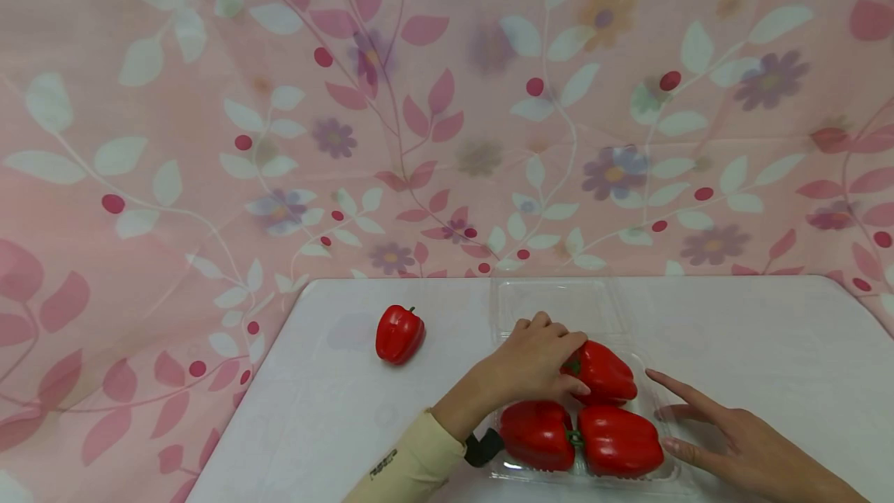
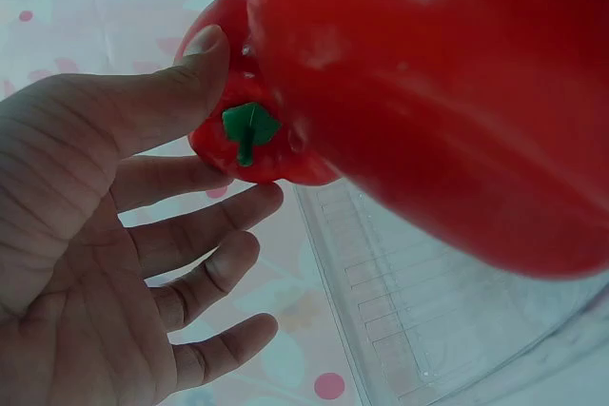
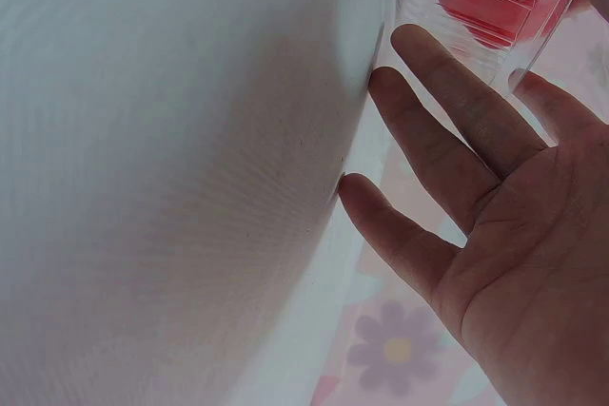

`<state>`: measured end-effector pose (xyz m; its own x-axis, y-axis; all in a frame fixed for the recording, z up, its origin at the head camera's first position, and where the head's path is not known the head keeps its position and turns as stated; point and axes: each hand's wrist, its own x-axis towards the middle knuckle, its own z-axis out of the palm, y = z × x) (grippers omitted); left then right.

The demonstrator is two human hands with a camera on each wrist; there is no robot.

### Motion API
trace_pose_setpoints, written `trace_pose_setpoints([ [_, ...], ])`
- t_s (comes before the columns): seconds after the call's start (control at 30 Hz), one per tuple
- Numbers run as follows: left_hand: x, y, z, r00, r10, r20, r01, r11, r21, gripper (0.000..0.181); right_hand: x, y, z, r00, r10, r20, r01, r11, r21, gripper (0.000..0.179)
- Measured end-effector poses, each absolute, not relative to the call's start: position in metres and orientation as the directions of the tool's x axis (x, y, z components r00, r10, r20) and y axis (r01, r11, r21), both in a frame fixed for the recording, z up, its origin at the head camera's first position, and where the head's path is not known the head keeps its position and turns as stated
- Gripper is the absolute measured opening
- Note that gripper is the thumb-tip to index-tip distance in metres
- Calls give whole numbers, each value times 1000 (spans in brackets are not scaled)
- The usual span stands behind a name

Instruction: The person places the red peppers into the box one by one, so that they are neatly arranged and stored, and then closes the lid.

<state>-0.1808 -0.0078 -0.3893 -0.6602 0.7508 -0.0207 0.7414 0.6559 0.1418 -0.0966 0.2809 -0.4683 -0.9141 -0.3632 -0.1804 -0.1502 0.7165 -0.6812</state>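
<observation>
My left hand holds a red bell pepper by its stem end, thumb on the near side and fingers on the far side. The pepper sits in the back of a clear plastic clamshell box. In front of it lie two more red bell peppers, one on the left and one on the right, their green stems facing each other. In the left wrist view the thumb presses the held pepper beside its green stem. My right hand spreads its fingers along the box's right side, fingertips at the wall and tabletop.
Another red bell pepper stands alone on the white table, left of the box. The box's clear lid lies folded back toward the table's rear edge. A pink floral curtain hangs behind the table.
</observation>
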Motion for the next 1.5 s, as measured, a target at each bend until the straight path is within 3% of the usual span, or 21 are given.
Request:
trace_pose_setpoints([
  [0.5, -182, -2, -397, -655, 755, -40, 742, 652, 154, 46, -97, 282, -470, -913, -359, -194, -139, 720, -680, 89],
  [0.9, -180, 4, -397, -666, 745, -37, 742, 667, 69, 48, -97, 282, -470, -912, -365, -188, -140, 706, -694, 89],
  [1.5, -180, -2, -395, -665, 744, -60, 735, 667, 126, 52, -96, 282, -469, -912, -367, -186, -135, 694, -708, 89],
])
